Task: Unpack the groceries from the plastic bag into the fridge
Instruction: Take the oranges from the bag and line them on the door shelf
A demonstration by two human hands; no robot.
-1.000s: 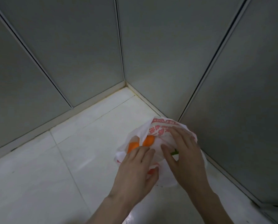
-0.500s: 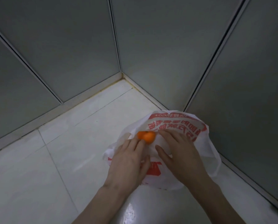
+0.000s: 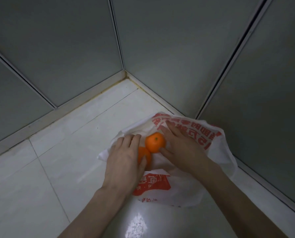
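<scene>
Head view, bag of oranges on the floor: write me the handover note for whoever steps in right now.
Left hand: inside the plastic bag, curled on the nearer orange.
Right hand: thumb and fingers around the farther orange, the one with the green stem spot facing up.
Both oranges sit in the bag's open mouth; the bag lies on the white tiled floor, in a corner of grey panels.
Done: bag opened, fruit exposed.
Left: lift the oranges out, check the bag for anything else, put it all in the fridge, which is not in view.
</scene>
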